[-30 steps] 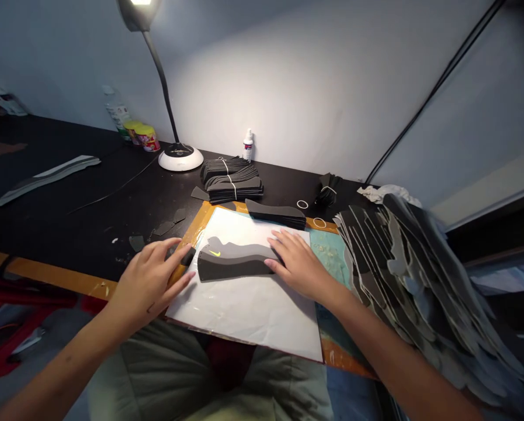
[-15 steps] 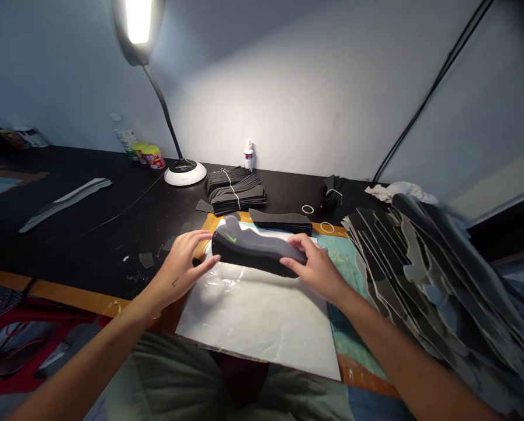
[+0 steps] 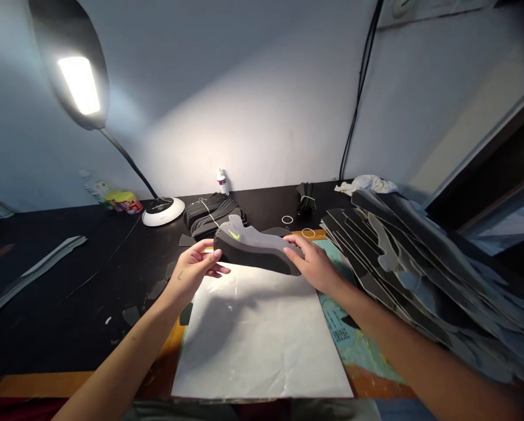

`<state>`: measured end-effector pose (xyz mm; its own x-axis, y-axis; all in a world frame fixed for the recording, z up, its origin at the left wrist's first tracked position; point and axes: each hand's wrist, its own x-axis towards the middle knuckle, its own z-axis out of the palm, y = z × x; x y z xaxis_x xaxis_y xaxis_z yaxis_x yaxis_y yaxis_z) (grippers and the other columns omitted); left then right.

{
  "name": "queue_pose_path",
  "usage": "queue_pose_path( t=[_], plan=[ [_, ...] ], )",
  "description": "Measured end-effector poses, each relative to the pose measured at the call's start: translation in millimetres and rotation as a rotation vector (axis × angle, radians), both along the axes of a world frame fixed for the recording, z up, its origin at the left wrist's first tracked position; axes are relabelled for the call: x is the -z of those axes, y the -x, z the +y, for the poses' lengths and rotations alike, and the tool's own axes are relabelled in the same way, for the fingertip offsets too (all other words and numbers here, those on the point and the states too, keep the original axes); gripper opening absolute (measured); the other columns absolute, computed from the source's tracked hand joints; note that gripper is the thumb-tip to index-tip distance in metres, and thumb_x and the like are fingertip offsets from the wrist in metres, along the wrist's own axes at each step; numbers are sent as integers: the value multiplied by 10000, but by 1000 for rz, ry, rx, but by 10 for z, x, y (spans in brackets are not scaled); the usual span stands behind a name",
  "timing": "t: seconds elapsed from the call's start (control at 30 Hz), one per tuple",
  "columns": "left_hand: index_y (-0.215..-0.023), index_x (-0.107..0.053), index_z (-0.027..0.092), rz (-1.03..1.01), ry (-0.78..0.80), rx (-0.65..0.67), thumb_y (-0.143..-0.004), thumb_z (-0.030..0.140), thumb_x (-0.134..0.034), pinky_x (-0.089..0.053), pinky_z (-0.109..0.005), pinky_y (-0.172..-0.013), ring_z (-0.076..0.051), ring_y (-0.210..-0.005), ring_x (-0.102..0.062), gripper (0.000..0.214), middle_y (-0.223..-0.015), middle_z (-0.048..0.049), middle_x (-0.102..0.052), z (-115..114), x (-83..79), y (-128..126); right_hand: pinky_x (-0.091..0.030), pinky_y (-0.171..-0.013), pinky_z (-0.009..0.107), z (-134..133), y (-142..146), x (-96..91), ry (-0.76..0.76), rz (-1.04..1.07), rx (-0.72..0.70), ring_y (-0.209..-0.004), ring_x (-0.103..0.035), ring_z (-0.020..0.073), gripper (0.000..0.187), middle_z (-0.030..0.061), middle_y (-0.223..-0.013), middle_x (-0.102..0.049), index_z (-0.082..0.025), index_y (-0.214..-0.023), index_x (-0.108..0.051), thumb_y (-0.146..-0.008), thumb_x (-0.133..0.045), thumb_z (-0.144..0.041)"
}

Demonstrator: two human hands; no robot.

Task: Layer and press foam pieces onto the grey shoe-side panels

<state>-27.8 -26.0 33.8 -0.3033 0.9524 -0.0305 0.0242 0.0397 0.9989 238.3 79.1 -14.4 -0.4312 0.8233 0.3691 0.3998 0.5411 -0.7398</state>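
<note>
Both my hands hold up a layered piece of dark grey shoe-upper foam (image 3: 253, 251), which has a neon-yellow swoosh (image 3: 233, 235) near its left end. My left hand (image 3: 195, 266) grips that end, and my right hand (image 3: 312, 263) grips the other. The piece is above a creased white sheet (image 3: 257, 345) and does not touch it. Behind the piece stand tied bundles of dark cut pieces (image 3: 211, 215), partly hidden by it.
A tall, loose pile of grey cut pieces (image 3: 402, 269) rises at the right of the black table (image 3: 60, 263). A desk lamp (image 3: 75, 76), a small white bottle (image 3: 222, 181), rubber bands (image 3: 287, 220) and a long grey strip (image 3: 34, 275) stand or lie beyond.
The foam piece has gone from lying on the white sheet, under my hands, to being held up above it. The view has tilted upward, showing more wall and lamp.
</note>
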Motion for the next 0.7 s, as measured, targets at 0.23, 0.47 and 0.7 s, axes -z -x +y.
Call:
queue_pose_path(
  t=[0.23, 0.47, 0.7],
  plan=[
    [-1180, -602, 167, -145, -46, -92, -624, 530, -938, -535, -230, -524, -221, -580, -735, 744, -620, 10, -694, 6, 294, 112, -555, -917, 428, -215, -32, -129, -216, -199, -93, -1079, -658, 281, 562, 118, -1263, -639, -266, -1535, -460, -1017, -498, -482],
    [-1016, -648, 165, -184, -99, -149, -628, 540, -888, -482, -226, -466, -139, -488, -620, 591, -709, 24, -663, 34, 367, 145, -527, -783, 344, -400, -8, -195, -254, -505, -126, -974, -635, 245, 661, 76, -1187, -581, -360, -1527, -494, -923, -657, -574],
    [-1136, -604, 164, -86, -123, -197, -600, 481, -894, -465, -212, -485, -148, -667, -605, 687, -882, -24, -679, 66, 359, 83, -515, -778, 384, -411, 8, -156, -115, -703, -25, -931, -658, 276, 753, 147, -1260, -553, -250, -1570, -425, -924, -661, -557]
  ],
)
